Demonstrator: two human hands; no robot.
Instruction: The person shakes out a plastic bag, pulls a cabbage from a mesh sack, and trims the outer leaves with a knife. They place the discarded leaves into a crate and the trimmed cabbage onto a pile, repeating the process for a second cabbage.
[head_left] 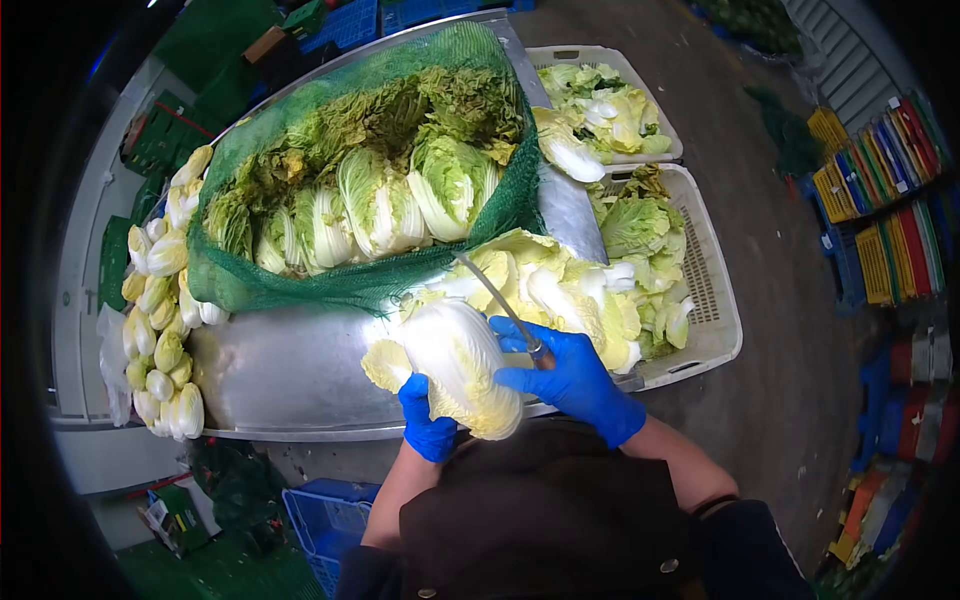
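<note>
A pale, trimmed napa cabbage (pixel 455 360) is held over the near edge of the metal table (pixel 290 370). My left hand (pixel 428 418), in a blue glove, grips its lower left side, where one loose leaf sticks out. My right hand (pixel 575 380), also gloved in blue, is closed around the wooden handle of a knife (pixel 495 295), with fingers against the cabbage's right side. The thin blade points up and left. Cut-off cabbage leaves (pixel 555 290) lie just beyond. Behind them, a green mesh sack (pixel 510 215) lies open around several untrimmed cabbages (pixel 375 205).
Trimmed cabbages (pixel 165 320) are stacked along the table's left end. Two white plastic crates (pixel 715 290) with leaves stand against its right side. A blue crate (pixel 315 530) is on the floor at lower left. Shelves of coloured crates (pixel 890 160) line the right.
</note>
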